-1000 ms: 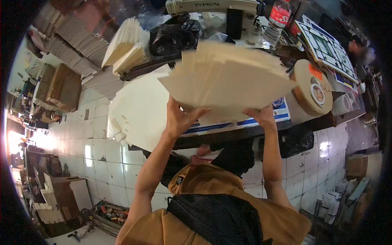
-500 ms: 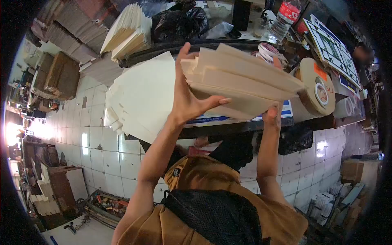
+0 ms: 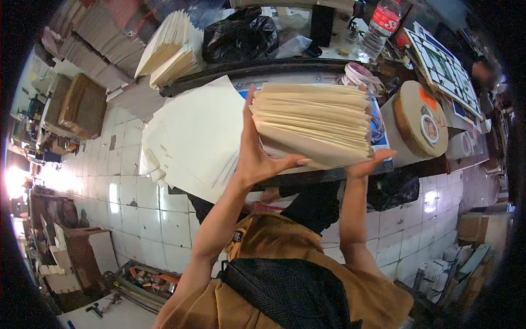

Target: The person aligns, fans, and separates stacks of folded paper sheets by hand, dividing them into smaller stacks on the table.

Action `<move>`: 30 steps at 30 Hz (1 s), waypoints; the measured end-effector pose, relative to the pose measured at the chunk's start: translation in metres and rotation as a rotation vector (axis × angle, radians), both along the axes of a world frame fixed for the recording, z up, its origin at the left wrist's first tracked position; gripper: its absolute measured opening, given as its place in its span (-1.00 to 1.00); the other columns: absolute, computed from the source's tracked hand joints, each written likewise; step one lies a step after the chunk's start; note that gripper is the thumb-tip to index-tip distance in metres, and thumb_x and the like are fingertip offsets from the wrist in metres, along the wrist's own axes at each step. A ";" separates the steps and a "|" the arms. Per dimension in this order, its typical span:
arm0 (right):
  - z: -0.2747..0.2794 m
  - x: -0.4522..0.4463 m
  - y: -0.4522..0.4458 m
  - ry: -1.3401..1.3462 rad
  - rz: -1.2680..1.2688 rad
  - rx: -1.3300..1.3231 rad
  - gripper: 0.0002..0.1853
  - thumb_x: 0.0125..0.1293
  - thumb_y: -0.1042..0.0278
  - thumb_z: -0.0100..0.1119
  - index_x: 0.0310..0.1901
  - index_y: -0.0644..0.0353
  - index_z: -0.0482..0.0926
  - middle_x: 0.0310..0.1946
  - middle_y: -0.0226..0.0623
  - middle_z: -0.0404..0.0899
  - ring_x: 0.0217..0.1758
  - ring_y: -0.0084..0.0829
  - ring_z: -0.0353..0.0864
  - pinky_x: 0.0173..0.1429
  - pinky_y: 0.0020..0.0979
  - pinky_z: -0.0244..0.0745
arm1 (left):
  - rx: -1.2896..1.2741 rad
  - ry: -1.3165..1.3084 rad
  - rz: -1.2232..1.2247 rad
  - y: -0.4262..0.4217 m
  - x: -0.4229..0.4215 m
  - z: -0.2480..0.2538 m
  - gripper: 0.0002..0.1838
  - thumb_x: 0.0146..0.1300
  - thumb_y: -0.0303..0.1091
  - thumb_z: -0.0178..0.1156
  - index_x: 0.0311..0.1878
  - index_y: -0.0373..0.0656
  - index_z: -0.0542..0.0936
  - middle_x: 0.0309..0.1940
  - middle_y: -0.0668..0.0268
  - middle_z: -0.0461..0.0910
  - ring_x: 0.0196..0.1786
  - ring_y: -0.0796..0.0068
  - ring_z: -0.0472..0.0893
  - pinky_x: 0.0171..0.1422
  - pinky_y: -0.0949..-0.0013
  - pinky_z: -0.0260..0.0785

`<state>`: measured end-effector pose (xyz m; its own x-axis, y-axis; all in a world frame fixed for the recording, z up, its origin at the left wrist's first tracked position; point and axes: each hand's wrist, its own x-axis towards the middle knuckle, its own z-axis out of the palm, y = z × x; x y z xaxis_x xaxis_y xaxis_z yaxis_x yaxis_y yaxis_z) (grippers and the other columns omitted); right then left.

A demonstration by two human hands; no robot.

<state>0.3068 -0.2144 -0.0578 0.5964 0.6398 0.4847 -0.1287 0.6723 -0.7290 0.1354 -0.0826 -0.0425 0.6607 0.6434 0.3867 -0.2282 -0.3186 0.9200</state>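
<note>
L hand (image 3: pixel 255 160) & R hand (image 3: pixel 368 164) are apart, w/ a thick cream paper stack (image 3: pixel 312 118) clamped btwn them, one at each end. L hand: fingers up along the stack's L end, thumb across its lower front. R hand: at lower R corner, thumb sticking out sideways, other fingers mostly hidden behind. Stack sits tilted, many layered edges showing, over front part of tabletop (image 3: pixel 312 176); can't tell if its underside touches down. Just L, fanned cream sheets (image 3: pixel 192 129) lie overlapping, a corner past the front edge. Behind stack: pale strip (image 3: pixel 279 80) w/ printed lettering, & nr its R end a pinkish tape roll (image 3: pixel 357 72). To R, big tan roll (image 3: pixel 405 123) w/ orange sticker (image 3: pixel 427 99) & white ring (image 3: pixel 429 138) on its face. Further back: black plastic bag (image 3: pixel 241 35), another cream bundle (image 3: pixel 174 49) L of it, bottle (image 3: pixel 383 22) w/ red label to R, then grid-patterned panel (image 3: pixel 446 68). Tiled floor (image 3: pixel 129 186) below. Blurry person (image 3: pixel 485 71) far R.
</note>
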 end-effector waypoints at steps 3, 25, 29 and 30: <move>0.033 0.006 0.005 -0.165 -0.075 -0.064 0.42 -0.08 -0.90 -0.37 0.56 0.25 -0.15 0.57 -0.06 -0.06 0.61 -0.19 -0.06 0.62 -0.18 -0.24 | 0.247 -0.138 0.007 0.013 0.003 0.025 0.59 -0.41 -0.08 0.73 0.58 -0.19 -0.25 0.54 -0.12 -0.04 0.56 0.04 0.09 0.55 0.07 0.08; 0.136 -0.023 -0.028 -1.535 -0.653 -0.976 0.13 0.17 -0.51 0.08 0.45 0.43 0.13 0.46 0.12 0.18 0.56 0.01 0.10 0.62 0.00 -0.20 | -0.157 0.129 -0.100 0.015 -0.015 -0.039 0.21 -0.18 -0.26 0.68 0.45 -0.23 0.03 0.23 0.09 0.41 0.26 0.24 0.50 0.31 0.19 0.44; 0.122 -0.045 0.015 -1.435 -0.220 -0.764 0.10 0.23 -0.52 -0.03 0.43 0.46 0.13 0.44 0.18 0.19 0.57 0.00 0.08 0.62 0.01 -0.22 | -0.187 -0.069 -0.103 0.019 -0.017 -0.090 0.12 -0.15 -0.24 0.67 0.39 -0.26 0.11 0.19 0.10 0.44 0.23 0.25 0.50 0.28 0.20 0.44; 0.123 -0.050 0.021 -1.461 -0.045 -0.614 0.10 0.26 -0.53 -0.08 0.42 0.49 0.15 0.45 0.20 0.16 0.58 0.01 0.04 0.62 0.01 -0.22 | -0.188 -0.032 -0.097 0.017 -0.022 -0.086 0.13 -0.15 -0.23 0.66 0.40 -0.27 0.10 0.19 0.10 0.44 0.23 0.25 0.50 0.28 0.20 0.44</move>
